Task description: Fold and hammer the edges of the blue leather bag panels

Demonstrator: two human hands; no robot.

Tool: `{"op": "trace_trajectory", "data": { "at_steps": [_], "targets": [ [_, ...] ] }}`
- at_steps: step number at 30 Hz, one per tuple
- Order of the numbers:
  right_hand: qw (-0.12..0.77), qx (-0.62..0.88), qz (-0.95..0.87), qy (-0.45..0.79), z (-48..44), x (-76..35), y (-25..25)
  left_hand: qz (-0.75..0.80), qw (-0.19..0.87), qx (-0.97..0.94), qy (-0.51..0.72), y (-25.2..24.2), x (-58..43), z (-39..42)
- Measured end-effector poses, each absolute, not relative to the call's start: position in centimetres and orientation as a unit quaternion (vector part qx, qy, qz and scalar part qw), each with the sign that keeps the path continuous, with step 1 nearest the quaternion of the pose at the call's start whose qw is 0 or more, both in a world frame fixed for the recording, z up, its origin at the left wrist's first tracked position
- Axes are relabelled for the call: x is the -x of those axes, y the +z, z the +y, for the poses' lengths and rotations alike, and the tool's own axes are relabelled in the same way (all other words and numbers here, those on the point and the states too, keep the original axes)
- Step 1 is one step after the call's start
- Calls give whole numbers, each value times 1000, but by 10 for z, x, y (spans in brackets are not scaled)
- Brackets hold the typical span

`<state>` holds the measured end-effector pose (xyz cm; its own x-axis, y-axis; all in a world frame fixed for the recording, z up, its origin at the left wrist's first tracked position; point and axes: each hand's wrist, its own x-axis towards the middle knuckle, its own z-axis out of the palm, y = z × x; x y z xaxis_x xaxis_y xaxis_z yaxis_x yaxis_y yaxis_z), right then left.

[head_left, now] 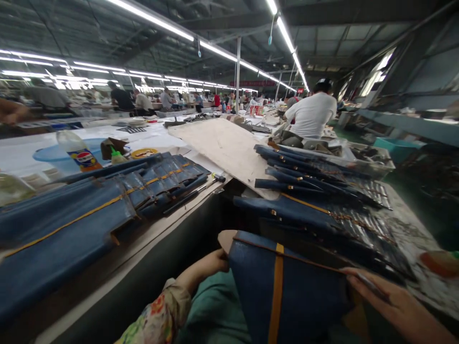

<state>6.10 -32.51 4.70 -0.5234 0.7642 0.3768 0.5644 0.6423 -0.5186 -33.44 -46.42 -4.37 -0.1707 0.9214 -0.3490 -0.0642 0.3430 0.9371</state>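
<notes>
Bottom centre, left grip [213,263] and right grip [390,301] clamp opposite edges of the blue leather panel [304,301]; upper-left blue basin [50,154] contents hidden

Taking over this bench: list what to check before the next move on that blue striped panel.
1. Left hand gripping the blue fabric panel with a tan stripe at its left edge: ok.
2. Right hand at the panel's right corner, grip closed: cannot tell.
3. Thin dark object under right fingers identified: cannot tell.
4. Panel's stripe side facing up: ok.
5. Fanned stack of blue strips beyond the panel lying on the table: ok.
</notes>
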Motion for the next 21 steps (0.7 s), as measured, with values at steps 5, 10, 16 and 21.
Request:
{"op": "trace_trajectory", "data": {
  "at_steps": [5, 10, 16, 21],
  "targets": [
    [305, 377, -870, 94, -342, -87, 22, 687, 333, -325, 557, -14, 353, -455],
    [337, 309, -889, 2, -364, -72, -8, 625, 108, -622, 460, 32, 287, -454],
    [329, 309, -892, -14, -406, -67, -42, 495, 46, -820, 285, 25, 199, -449],
    [332, 340, -880, 15, -424, -65, -40, 472, 21, -849, 237, 11, 189, -443]
  ]
}}
